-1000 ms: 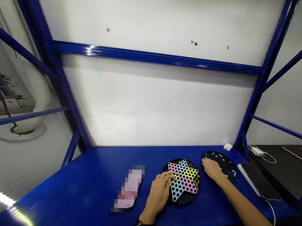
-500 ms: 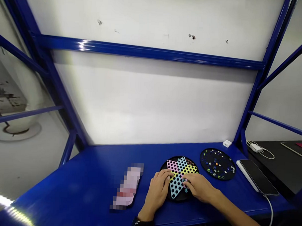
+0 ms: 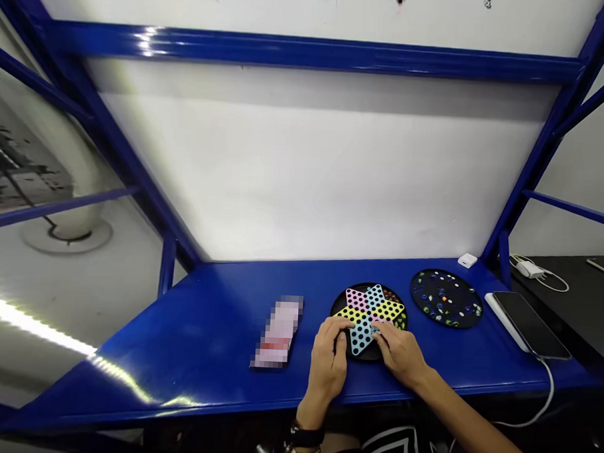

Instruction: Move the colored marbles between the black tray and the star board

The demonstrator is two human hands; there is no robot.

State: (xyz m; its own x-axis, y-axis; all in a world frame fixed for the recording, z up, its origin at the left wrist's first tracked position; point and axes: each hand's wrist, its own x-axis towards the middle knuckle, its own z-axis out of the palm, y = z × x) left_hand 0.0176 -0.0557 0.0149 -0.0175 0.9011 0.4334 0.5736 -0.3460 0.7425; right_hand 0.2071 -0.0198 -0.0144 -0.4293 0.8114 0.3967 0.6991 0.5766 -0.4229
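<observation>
A Chinese checkers board [image 3: 362, 332], star-shaped with pink, blue and yellow sections and rows of black holes, lies on a round black tray [image 3: 339, 300]. My left hand [image 3: 329, 353] rests at the board's left side, its curled fingers on the edge by the yellow and blue sections and its thumb lower down. From the right, my right hand [image 3: 401, 351] reaches the lower right section with fingers and thumb closed together. A small bluish bit shows at those fingertips, but I cannot make out what it is. Reddish marbles [image 3: 391, 296] and greenish marbles [image 3: 400, 320] sit in the tray between star points.
A second round black tray [image 3: 446, 311] with scattered small coloured pieces stands to the right. Beyond it lie a phone [image 3: 530, 324] on a white box with a cable, and a small white case [image 3: 467, 260]. A blurred pink item [image 3: 278, 335] lies left on the blue table [image 3: 202, 335].
The view has tilted down, bringing my lap into sight. My right fingers have drawn in closer against the board, covering most of its pink lower right section. My left hand stays beside the board.
</observation>
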